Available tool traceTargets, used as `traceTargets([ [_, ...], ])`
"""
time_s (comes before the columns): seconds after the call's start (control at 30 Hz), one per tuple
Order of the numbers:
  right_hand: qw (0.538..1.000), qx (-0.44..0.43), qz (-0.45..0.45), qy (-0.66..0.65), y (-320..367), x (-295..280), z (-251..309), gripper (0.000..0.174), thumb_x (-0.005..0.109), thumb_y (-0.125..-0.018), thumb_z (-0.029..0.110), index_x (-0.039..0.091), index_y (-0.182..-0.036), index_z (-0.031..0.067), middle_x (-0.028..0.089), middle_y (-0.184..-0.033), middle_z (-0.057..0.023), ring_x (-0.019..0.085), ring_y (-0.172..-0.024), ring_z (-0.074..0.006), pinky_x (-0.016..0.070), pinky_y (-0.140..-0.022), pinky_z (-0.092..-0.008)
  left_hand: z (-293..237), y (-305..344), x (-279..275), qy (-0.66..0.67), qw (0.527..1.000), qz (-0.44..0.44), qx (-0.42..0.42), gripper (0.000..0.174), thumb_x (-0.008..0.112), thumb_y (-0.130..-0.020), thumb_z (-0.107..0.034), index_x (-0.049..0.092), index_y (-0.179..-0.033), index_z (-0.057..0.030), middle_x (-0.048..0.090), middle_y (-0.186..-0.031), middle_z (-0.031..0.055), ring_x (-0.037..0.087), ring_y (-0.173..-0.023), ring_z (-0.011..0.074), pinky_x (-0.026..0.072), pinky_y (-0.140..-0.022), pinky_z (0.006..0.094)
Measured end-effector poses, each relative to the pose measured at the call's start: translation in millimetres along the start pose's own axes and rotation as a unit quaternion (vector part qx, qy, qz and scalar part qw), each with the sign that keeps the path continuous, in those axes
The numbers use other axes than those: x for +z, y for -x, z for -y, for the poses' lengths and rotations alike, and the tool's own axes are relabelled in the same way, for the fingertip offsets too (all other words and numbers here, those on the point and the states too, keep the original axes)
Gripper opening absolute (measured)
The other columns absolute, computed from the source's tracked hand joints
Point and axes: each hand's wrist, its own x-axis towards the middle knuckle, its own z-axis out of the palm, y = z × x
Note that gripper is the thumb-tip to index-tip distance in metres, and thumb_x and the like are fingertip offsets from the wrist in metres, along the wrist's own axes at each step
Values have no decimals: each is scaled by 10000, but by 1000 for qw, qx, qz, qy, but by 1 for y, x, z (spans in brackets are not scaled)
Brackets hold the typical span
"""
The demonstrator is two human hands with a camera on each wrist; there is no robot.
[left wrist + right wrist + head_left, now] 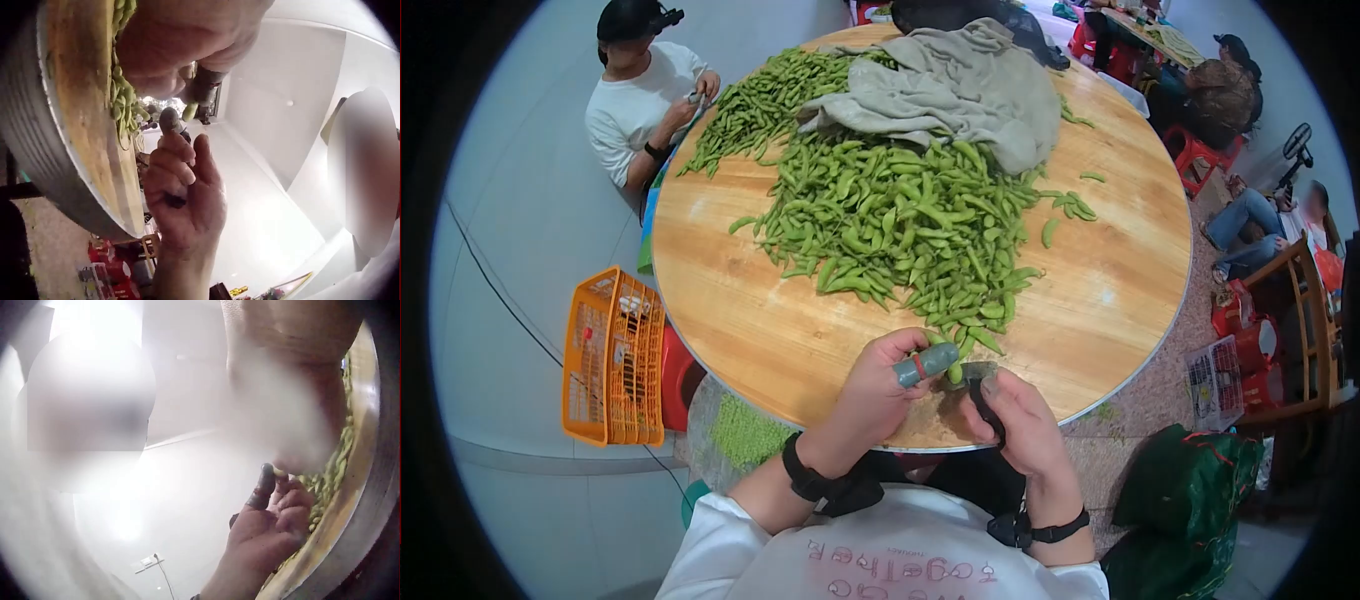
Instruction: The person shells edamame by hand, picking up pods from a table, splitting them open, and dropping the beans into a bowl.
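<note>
Above the near table edge, my left hand [875, 395] pinches a green soybean pod [955, 374]. Its thumb wears a grey cover [924, 366] with a red band, seen also in the right wrist view as a dark thumb sleeve [261, 487]. My right hand [1032, 425] grips a small tool with a black handle [984, 412] and a grey end, held right against the pod. In the left wrist view the right hand [187, 200] has its fingers curled, a bit of black showing in the palm. Just beyond both hands lies a large pile of pods [890, 215].
A grey cloth [960, 85] covers the pile's far part on the round wooden table [1120, 250]. Shelled beans [745, 430] lie below the left edge. Orange crates [610, 360] stand at left, a green sack [1185, 500] at right. Another person [640, 110] is at the far left.
</note>
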Motion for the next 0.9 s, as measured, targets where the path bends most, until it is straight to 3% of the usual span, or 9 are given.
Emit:
traceTargets([
  [0.2, 1000, 16, 23, 11, -7, 5, -8, 259, 379, -950, 197, 496, -781, 40, 421, -571, 27, 351, -500, -49, 276, -459, -188, 10, 8, 0, 13, 997, -68, 22, 110, 571, -794, 2, 572, -898, -34, 571, -757, 3, 472, -589, 28, 339, -476, 162],
  [0.27, 999, 23, 22, 2, -7, 7, -9, 256, 380, -949, 186, 496, -777, 37, 426, -571, 24, 354, -499, -50, 281, -460, -188, 15, 10, -8, -24, 998, -47, 46, 226, 496, -746, 113, 579, -911, -17, 576, -833, 13, 536, -752, 73, 435, -663, 205],
  [0.4, 997, 29, 34, -57, -6, 10, -14, 211, 399, -943, 153, 504, -804, 32, 442, -576, 16, 358, -492, -51, 299, -459, -185, 21, 11, -11, -107, 987, -92, 80, 114, 565, -780, 6, 572, -882, -43, 572, -800, 8, 514, -666, 51, 398, -568, 172],
  [0.5, 996, 54, -3, -75, -4, 18, -11, 178, 413, -936, 132, 506, -826, 29, 449, -580, 12, 348, -477, -52, 296, -440, -190, 19, 14, -18, -135, 987, -20, 81, 75, 561, -798, -17, 568, -868, -43, 563, -804, 8, 520, -680, 57, 399, -588, 162],
  [0.57, 991, 92, -23, -98, -2, 21, -9, 162, 419, -933, 124, 505, -836, 28, 451, -582, 11, 339, -466, -52, 290, -426, -194, 16, 15, -21, 45, 994, 99, -22, 36, 564, -819, -61, 555, -848, -43, 554, -792, 10, 512, -672, 58, 395, -574, 169],
  [0.67, 992, 75, -17, -99, -2, 21, -12, 148, 446, -920, 111, 519, -827, 23, 485, -601, 6, 377, -479, -44, 310, -425, -191, 8, 18, -14, 47, 995, 57, -62, 54, 586, -808, -51, 555, -850, -40, 549, -792, 11, 511, -693, 63, 414, -603, 193],
  [0.77, 983, -27, -91, 160, -3, 20, -18, 129, 482, -899, 97, 536, -810, 20, 521, -627, 10, 435, -521, -35, 344, -452, -182, 8, 20, -1, -134, 990, 17, 31, 94, 608, -795, -31, 560, -875, -33, 543, -807, 11, 513, -744, 68, 428, -646, 207],
  [0.83, 921, -121, -124, 350, -6, 14, -23, 113, 504, -881, 81, 549, -799, 18, 542, -640, 19, 478, -556, -29, 371, -480, -177, 9, 17, -6, -216, 974, 8, 71, 145, 615, -792, -20, 567, -928, -28, 544, -821, 12, 517, -767, 71, 432, -661, 204],
  [0.9, 922, -147, -128, 334, -11, 14, -27, 112, 509, -880, 86, 547, -797, 21, 530, -627, 22, 457, -530, -30, 354, -466, -180, 4, 15, -9, -295, 949, -3, 111, 199, 621, -788, -9, 574, -980, -22, 544, -836, 14, 521, -789, 74, 436, -676, 200],
])
